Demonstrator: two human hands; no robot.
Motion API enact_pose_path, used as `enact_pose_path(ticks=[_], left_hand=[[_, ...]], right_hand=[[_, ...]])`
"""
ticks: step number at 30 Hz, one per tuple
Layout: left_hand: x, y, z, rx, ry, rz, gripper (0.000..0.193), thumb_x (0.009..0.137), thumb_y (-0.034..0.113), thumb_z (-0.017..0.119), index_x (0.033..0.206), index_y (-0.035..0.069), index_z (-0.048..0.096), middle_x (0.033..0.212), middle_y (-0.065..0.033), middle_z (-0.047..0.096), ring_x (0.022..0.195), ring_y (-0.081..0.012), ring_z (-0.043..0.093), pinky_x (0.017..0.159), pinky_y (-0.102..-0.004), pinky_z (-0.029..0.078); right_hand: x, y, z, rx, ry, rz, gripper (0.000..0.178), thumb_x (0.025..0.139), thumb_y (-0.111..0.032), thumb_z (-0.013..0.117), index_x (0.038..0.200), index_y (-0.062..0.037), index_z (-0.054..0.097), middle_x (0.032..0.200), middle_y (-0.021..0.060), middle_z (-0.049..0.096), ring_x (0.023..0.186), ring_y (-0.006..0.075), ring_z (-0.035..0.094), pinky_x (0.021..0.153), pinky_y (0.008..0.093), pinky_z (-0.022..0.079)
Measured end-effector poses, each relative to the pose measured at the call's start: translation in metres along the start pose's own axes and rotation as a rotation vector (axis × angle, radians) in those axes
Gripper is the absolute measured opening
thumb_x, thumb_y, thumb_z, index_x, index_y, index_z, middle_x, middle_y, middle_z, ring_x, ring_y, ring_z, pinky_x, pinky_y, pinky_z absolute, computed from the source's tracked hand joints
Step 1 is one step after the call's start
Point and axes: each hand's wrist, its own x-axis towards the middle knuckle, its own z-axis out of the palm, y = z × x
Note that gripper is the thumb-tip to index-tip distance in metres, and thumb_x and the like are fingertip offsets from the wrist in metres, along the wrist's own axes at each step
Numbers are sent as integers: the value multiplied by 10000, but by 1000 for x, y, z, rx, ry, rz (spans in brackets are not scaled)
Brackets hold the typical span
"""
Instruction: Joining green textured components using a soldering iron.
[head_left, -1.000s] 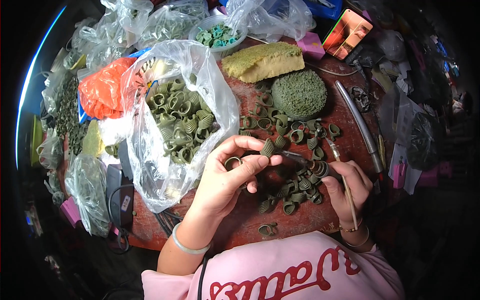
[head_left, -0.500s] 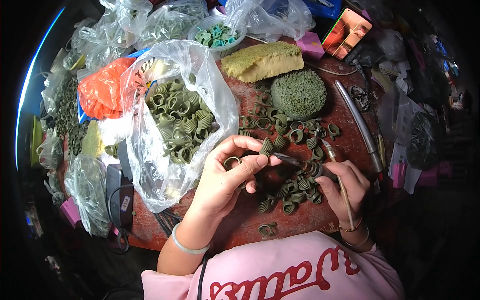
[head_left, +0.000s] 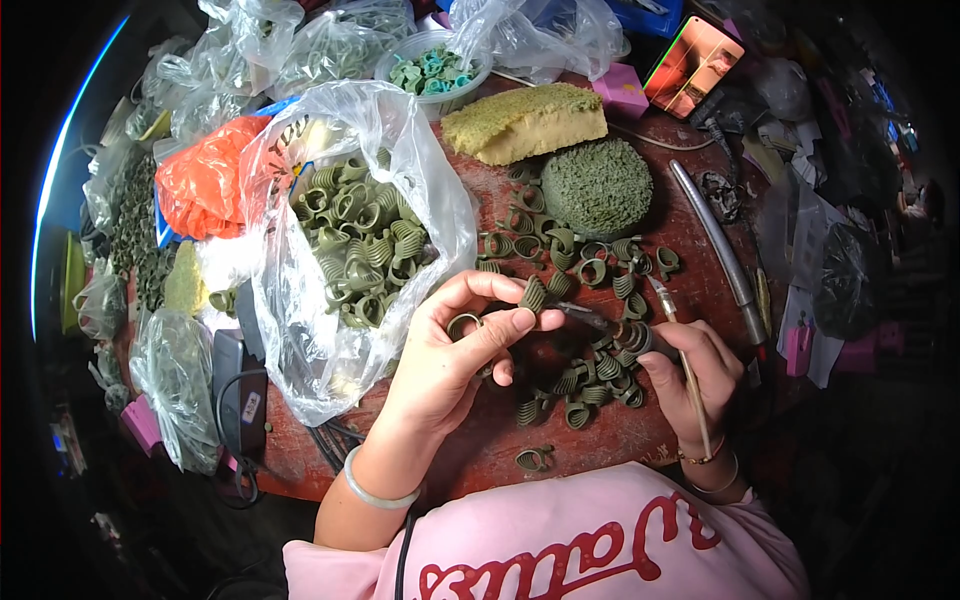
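My left hand pinches a small dark green ring with a ribbed face between thumb and fingertips. A round band sits against the fingers of the same hand. In my right hand is a dark pen-like tool, its thin tip pointing left toward the ring. Whether the tip touches the ring I cannot tell. The same hand also keeps hold of a slim wooden-handled tool with a metal end, angled upward. Beneath the hands, several similar green rings lie on the red table.
A clear plastic bag full of green rings stands open on the left. Farther back are a yellow sponge block, a round green rough pad and a tub. At right lie a tapered metal rod and a phone.
The dark tool's tip has shifted slightly at the ring, and my right hand has moved a touch. My left hand stays in place, still pinching the ring.
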Motion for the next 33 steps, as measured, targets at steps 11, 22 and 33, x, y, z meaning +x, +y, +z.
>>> enact_pose_path(ticks=[11, 22, 33], left_hand=[[0, 0, -2, -1, -25, -5, 155, 866, -6, 629, 1003, 10, 561, 928, -118, 673, 847, -142, 684, 472, -169, 471], [0, 0, 0, -5, 0, -8, 151, 867, -10, 626, 1003, 9, 564, 950, -92, 649, 919, -181, 682, 477, -172, 480], [-1, 3, 1, -82, -9, -53, 169, 889, 14, 608, 1053, 7, 569, 997, -96, 640, 981, -193, 662, 470, -175, 455]], right_hand=[[2, -2, 1, 8, -43, -12, 242, 776, -141, 761, 903, 7, 619, 694, 84, 585, 575, 203, 594, 502, 297, 458], [1, -1, 1, 9, -21, -1, 244, 780, -149, 758, 901, 10, 618, 685, 87, 578, 565, 208, 588, 500, 304, 456], [-7, 10, -4, 135, 80, 123, 238, 862, -186, 686, 938, 28, 615, 735, 92, 605, 630, 184, 583, 574, 284, 454]])
